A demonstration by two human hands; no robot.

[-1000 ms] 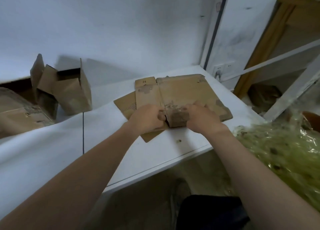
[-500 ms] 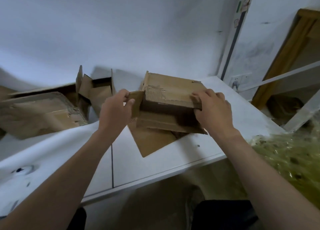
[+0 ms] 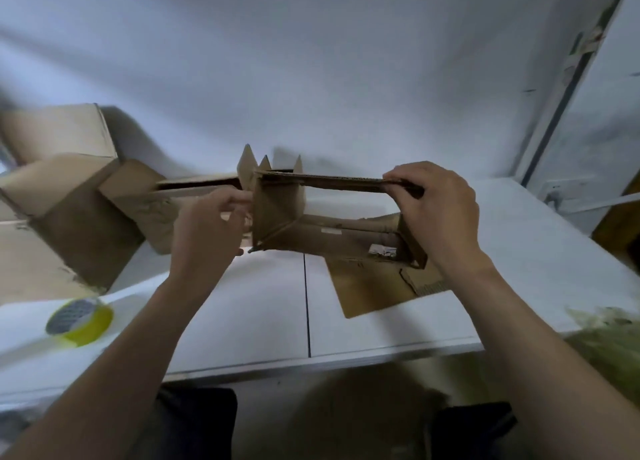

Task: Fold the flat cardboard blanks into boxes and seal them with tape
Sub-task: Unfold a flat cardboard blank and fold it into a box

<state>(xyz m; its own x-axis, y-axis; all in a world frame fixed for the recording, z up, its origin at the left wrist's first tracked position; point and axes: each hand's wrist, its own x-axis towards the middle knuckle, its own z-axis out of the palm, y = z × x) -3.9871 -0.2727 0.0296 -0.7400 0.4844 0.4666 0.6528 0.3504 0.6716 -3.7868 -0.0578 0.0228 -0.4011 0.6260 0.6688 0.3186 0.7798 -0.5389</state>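
I hold a brown cardboard box, opened out into a rectangular tube, above the white table; I look straight through it. My left hand grips its left edge, fingers curled at the flap. My right hand pinches the upper right corner, thumb under the top panel. Another flat cardboard blank lies on the table under the box. A roll of yellow tape lies flat near the table's front left.
Several folded cardboard boxes stand at the left against the white wall. A greenish plastic bundle sits at the right edge. A seam runs across the table top, and a wall socket is at the far right.
The blank that lay flat under both hands has been lifted and pulled open into a tube. The camera has turned left, bringing the tape roll into view.
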